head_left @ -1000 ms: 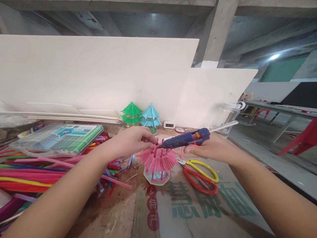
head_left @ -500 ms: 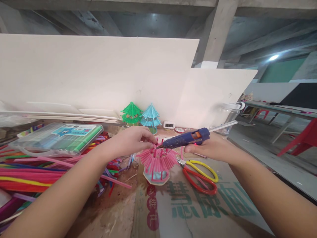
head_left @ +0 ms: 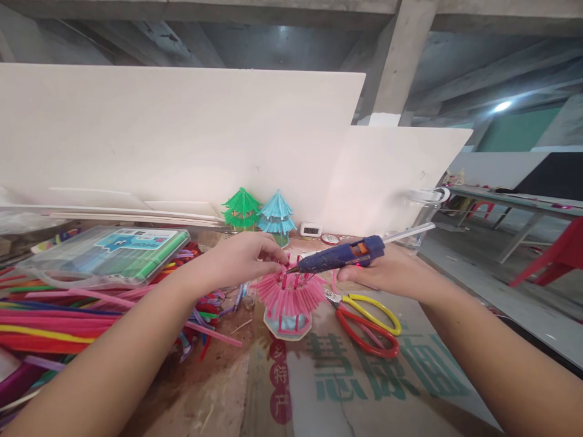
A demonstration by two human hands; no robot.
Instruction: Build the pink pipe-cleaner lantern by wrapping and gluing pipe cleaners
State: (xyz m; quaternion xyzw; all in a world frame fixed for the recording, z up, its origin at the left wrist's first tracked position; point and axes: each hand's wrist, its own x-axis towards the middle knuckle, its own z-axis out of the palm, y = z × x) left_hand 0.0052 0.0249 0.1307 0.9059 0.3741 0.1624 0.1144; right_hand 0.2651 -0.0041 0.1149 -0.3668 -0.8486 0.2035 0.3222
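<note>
A pink pavilion model [head_left: 291,294] made of pipe cleaners stands on cardboard in front of me, with a fringed roof, short upright posts on top and a pale blue base. At its upper left, my left hand [head_left: 248,255] pinches a small pink pipe cleaner piece, partly hidden by the fingers. My right hand [head_left: 387,270] is wrapped round a dark blue hot glue gun [head_left: 339,256]. The gun's nozzle points left and sits at the posts, close to my left fingertips. A clear glue stick [head_left: 410,232] juts from its back end.
Pliers-like cutters [head_left: 368,321] with red and yellow handles lie right of the model. Loose pipe cleaners [head_left: 50,321] and a clear marker case [head_left: 109,255] fill the left. Behind stand a green pavilion [head_left: 242,206], a blue pavilion [head_left: 277,212], a small digital clock [head_left: 311,230] and a plastic jar [head_left: 416,212].
Almost nothing differs. The glue gun has shifted very slightly to the left, its nozzle still at the pink posts; my left hand has stayed in place.
</note>
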